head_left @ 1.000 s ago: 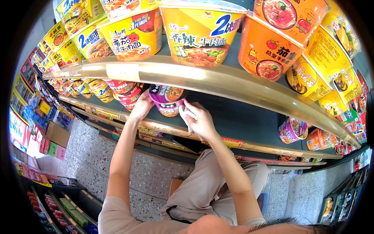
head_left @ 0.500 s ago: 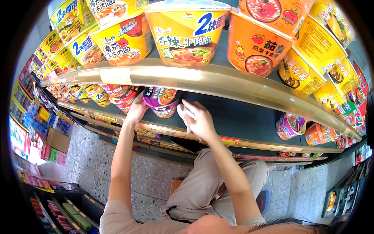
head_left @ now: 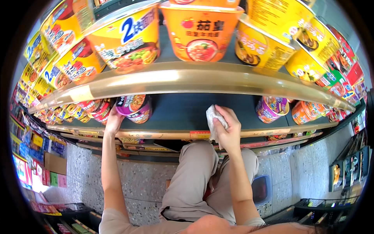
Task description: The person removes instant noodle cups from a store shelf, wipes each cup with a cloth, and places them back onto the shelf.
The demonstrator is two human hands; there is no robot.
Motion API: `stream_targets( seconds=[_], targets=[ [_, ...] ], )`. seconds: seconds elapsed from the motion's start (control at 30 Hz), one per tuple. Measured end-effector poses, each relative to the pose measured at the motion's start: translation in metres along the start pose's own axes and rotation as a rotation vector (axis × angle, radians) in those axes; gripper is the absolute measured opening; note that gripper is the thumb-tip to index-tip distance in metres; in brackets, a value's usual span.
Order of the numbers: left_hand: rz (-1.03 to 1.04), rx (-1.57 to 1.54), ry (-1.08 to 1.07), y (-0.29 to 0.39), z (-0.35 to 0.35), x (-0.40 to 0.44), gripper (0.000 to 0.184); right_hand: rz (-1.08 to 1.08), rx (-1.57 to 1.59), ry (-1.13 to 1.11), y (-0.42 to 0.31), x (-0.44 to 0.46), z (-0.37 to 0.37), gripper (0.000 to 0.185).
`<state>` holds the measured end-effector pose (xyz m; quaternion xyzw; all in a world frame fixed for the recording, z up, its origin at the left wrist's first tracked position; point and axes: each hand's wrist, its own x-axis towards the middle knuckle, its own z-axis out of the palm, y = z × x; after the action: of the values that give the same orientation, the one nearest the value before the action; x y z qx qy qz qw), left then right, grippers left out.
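Note:
Two stacked purple instant-noodle cups [head_left: 141, 116] stand on the dark middle shelf, left of centre. My left hand [head_left: 114, 120] is closed against the left side of the purple cups; its fingertips are partly hidden between them and the red noodle cups [head_left: 102, 111]. My right hand [head_left: 230, 126] pinches a crumpled white cloth [head_left: 213, 119] above the shelf's front edge, apart from any cup. The dark shelf surface [head_left: 179, 111] shows between the purple cups and the right hand.
Above runs a shelf lip [head_left: 187, 80] under large orange noodle tubs [head_left: 202, 37] and yellow noodle tubs [head_left: 261, 46]. Farther right stand a purple cup [head_left: 271, 109] and orange cups [head_left: 306, 112]. A blue-rimmed bin [head_left: 261, 189] stands on the floor beside my knees.
My right hand has moved right with the cloth, away from the purple cups. My left hand stays at their left side. The camera view has shifted to the right.

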<state>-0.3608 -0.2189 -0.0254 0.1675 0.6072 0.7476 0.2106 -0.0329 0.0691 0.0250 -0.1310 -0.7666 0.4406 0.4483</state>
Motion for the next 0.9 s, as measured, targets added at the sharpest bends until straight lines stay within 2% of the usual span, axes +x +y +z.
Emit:
stream_targets(
  seconds=[0.17, 0.27, 0.37, 0.47, 0.53, 0.57, 0.7, 0.8, 0.9],
  targets=[
    [0.023, 0.02, -0.043, -0.005, -0.013, 0.002, 0.046, 0.013, 0.051, 0.139, 0.018, -0.006, -0.04, 0.034],
    [0.074, 0.15, 0.086, 0.004, 0.003, -0.01, 0.043, 0.014, 0.064, 0.242, 0.021, -0.009, -0.064, 0.034],
    [0.315, 0.188, 0.161, 0.005, 0.012, -0.029, 0.042, -0.005, 0.102, 0.406, 0.037, -0.018, -0.086, 0.032],
    [0.632, 0.374, 0.617, 0.01, 0.064, -0.074, 0.039, -0.027, 0.164, 0.593, 0.059, -0.028, -0.107, 0.032],
    [0.814, 0.558, 0.778, 0.007, 0.092, -0.094, 0.039, 0.011, 0.367, 0.787, 0.064, -0.029, -0.118, 0.035],
    [0.905, 0.572, 0.758, 0.0, 0.101, -0.099, 0.039, 0.014, 0.405, 0.861, 0.056, -0.026, -0.125, 0.035],
    [1.091, 0.659, 0.381, -0.003, 0.195, -0.111, 0.036, -0.01, 0.425, 1.142, 0.049, -0.009, -0.158, 0.033],
    [1.016, 0.633, 0.056, -0.013, 0.266, -0.102, 0.041, 0.015, 0.551, 1.18, 0.058, -0.001, -0.174, 0.033],
    [0.763, 0.592, -0.333, -0.01, 0.344, -0.093, 0.068, 0.054, 0.611, 1.143, 0.071, -0.006, -0.178, 0.033]
  ],
)
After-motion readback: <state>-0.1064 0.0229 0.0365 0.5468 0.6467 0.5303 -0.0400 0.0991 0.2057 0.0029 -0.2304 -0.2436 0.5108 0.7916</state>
